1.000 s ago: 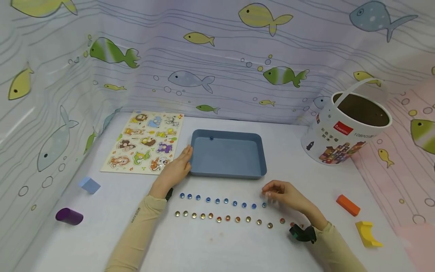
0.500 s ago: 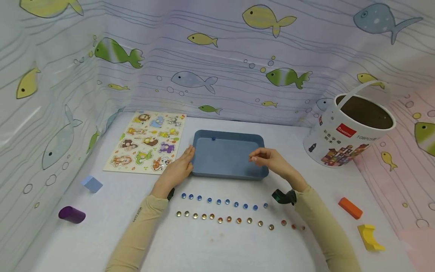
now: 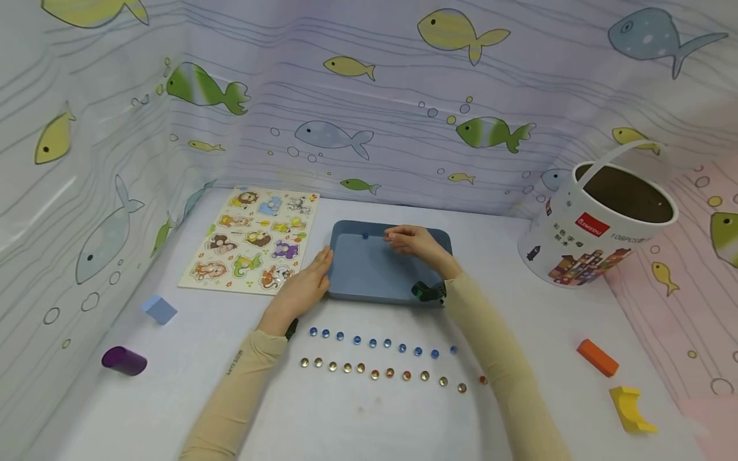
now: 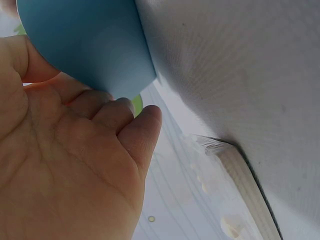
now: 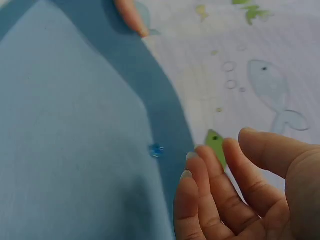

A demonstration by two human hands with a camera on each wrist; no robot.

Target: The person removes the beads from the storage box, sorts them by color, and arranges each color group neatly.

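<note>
A shallow blue-grey tray (image 3: 369, 275) sits mid-table. My left hand (image 3: 302, 285) rests against its left wall, fingers extended along the side in the head view; the left wrist view shows thumb and fingertips right at the rim. Above the tray's far right part is my right hand (image 3: 418, 243), thumb apart from loosely bent fingers, nothing between them. Just left of those fingertips, a small blue glass bead (image 5: 157, 150) lies by the far wall inside. Before the tray run a row of blue beads (image 3: 373, 343) and a row of amber and reddish beads (image 3: 360, 368).
An animal puzzle board (image 3: 250, 240) lies left of the tray. A white lidless bucket (image 3: 567, 237) stands at the back right. Blue (image 3: 159, 310) and purple (image 3: 124, 361) blocks are at left, orange (image 3: 598, 358) and yellow (image 3: 630, 410) at right. The right forearm covers part of the amber row's end.
My right hand has left the right end of the blue bead row and moved up and left over the tray, close to the bead inside. My left hand has stayed at the tray's side.
</note>
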